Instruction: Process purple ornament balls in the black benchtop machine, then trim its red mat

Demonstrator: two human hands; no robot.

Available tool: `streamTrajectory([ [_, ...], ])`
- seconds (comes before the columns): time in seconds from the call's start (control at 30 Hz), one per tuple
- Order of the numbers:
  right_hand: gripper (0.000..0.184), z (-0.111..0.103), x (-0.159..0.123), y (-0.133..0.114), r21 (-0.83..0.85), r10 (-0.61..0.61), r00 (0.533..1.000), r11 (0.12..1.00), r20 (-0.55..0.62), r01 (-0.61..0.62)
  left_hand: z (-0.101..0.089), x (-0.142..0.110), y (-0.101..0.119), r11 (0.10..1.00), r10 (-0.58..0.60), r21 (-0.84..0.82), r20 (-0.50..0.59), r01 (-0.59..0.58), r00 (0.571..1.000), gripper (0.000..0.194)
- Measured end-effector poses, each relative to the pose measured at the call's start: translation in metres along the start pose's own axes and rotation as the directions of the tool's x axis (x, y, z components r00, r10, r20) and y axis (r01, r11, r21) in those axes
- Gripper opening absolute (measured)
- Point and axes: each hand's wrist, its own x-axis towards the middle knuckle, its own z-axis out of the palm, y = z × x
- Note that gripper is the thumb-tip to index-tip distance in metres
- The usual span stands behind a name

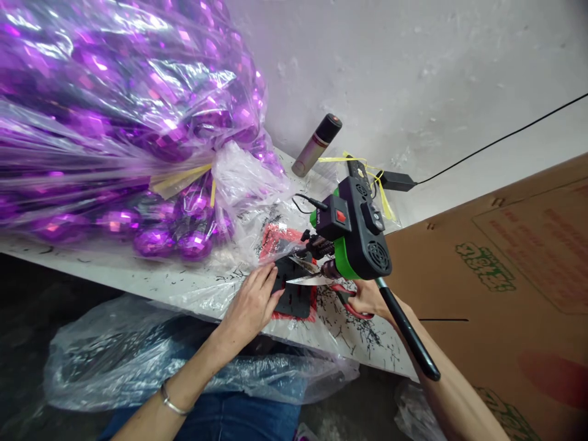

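Note:
My right hand (369, 297) grips a pair of scissors (342, 294) by the red and black handles. Its blades point left, spread apart, across the dark base plate of a small machine. My left hand (252, 300) lies at the plate's left side, fingers extended and thumb apart. Whether a small thing is under its fingertips is hidden. The black and green machine (362, 236) has a red switch and a long black lever (408, 334) reaching over my right forearm. Red mesh-like material (279, 234) lies under the base plate.
A clear bag of shiny purple balls (138, 116) fills the left of the table. Behind stand a spray can (316, 146) and a black power adapter (395, 180) with a cord. A cardboard box (496, 275) borders the right. Black scraps litter the tabletop; plastic film (105, 355) covers my lap.

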Motion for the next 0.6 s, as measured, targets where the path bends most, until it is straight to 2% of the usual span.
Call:
streamTrajectory([
  [0.1,0.039,0.000,-0.008,-0.012,-0.010,0.009,1.000,1.000,0.028,-0.009,0.000,0.000,0.000,1.000,-0.002,-0.002,0.010,0.002,1.000,0.040],
  [0.2,0.058,0.005,-0.024,-0.038,0.027,0.064,0.998,0.998,0.000,-0.064,0.000,0.000,0.001,1.000,-0.018,-0.014,0.011,0.018,1.000,0.040],
  [0.3,0.067,0.010,-0.037,-0.068,0.094,0.179,0.982,0.980,-0.065,-0.173,0.000,0.000,0.001,0.999,-0.019,-0.026,0.004,0.019,1.000,0.039],
  [0.43,0.067,0.011,-0.045,-0.098,0.138,0.349,0.933,0.932,-0.084,-0.336,-0.001,0.000,0.001,1.000,-0.003,-0.016,-0.006,0.003,1.000,0.039],
  [0.5,0.066,0.010,-0.046,-0.103,0.149,0.389,0.917,0.915,-0.089,-0.374,-0.001,0.000,0.001,1.000,0.003,-0.006,-0.003,-0.003,1.000,0.040],
  [0.6,0.070,0.007,-0.043,-0.098,0.165,0.364,0.927,0.923,-0.086,-0.347,-0.001,0.000,0.000,1.000,0.002,-0.013,0.004,-0.002,1.000,0.040],
])
